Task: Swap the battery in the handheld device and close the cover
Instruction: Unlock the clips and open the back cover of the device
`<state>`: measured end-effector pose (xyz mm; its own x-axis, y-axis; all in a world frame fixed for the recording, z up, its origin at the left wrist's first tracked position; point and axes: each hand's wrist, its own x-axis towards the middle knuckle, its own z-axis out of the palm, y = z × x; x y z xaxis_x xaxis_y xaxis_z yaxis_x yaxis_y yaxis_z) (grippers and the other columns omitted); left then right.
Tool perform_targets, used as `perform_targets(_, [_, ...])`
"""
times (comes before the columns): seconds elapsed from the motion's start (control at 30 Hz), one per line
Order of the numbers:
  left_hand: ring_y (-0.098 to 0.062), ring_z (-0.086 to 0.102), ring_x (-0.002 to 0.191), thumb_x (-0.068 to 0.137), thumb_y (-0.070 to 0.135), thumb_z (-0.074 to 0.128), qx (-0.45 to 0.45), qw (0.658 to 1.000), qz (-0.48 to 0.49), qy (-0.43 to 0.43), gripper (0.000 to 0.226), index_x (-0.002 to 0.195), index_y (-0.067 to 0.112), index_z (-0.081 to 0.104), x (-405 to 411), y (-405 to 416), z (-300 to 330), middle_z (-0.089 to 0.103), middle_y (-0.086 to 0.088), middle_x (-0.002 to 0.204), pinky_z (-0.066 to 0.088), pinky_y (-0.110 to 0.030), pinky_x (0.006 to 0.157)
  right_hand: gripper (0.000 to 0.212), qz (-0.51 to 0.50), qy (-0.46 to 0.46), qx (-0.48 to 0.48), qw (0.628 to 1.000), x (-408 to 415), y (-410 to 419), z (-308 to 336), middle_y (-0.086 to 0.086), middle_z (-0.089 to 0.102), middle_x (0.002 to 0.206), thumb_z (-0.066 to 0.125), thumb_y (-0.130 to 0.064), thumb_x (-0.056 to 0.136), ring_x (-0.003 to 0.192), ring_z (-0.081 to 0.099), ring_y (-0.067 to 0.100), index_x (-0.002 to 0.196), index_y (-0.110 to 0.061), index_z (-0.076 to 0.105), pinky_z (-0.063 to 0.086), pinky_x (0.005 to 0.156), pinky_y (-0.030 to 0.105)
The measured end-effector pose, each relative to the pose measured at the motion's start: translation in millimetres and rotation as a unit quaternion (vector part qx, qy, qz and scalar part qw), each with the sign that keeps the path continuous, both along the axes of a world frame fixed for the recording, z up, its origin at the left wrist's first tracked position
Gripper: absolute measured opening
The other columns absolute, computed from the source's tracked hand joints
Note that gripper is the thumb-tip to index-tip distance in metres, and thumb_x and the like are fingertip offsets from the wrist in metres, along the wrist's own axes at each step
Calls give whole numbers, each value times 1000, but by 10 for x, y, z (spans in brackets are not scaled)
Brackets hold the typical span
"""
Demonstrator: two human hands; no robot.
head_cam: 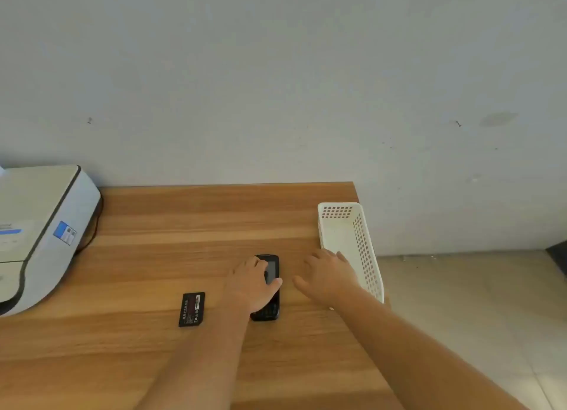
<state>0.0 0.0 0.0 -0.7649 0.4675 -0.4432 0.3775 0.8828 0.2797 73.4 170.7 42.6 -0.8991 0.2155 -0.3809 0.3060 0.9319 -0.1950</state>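
Note:
A black handheld device (271, 271) lies lengthwise on the wooden table (184, 225), screen side up. My left hand (250, 284) rests over its left side, thumb across the screen and fingers curled at its top edge. Just right of the device, my right hand (325, 274) hovers flat with fingers spread, not touching it. A black battery (191, 309) with a labelled face lies flat on the table, left of my left forearm.
A white perforated plastic basket (365, 244) stands at the table's right edge, right behind my right hand. A large white and grey printer (36, 231) fills the table's left end. Beyond the right edge is tiled floor (475, 317).

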Motion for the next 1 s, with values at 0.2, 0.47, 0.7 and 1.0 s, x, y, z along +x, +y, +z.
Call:
perform_targets(0.2, [-25,36,136,93,62,40,-24,999,41,6,64,143,21,40,102,66,-200,33,0,150,33,-44,110,61,34,5,7,999,58,15,-126,2,50,138,39,-57,86,133,38,19,130,-18,55,20,118,45])
perform_targets(0.47, [-28,24,144,88,68,46,-43,994,99,32,83,152,21,23,163,139,-317,19,-7,161,31,-47,111,62,43,10,-2,999,72,14,-119,3,46,144,39,-57,88,138,32,19,134,-18,52,16,119,45])
perform_targets(0.7, [-29,34,137,80,73,55,-97,987,125,35,108,155,11,8,313,288,-419,17,-15,158,39,-40,104,64,26,6,-13,1000,76,40,-175,2,42,148,38,-57,87,141,26,18,135,-18,51,13,120,46])
perform_targets(1.0, [-28,45,122,82,56,67,-76,986,149,16,102,154,11,10,296,305,-415,31,-14,144,47,-36,92,65,22,17,-15,1000,113,24,-186,2,40,150,39,-59,87,142,26,17,138,-20,48,14,120,46])
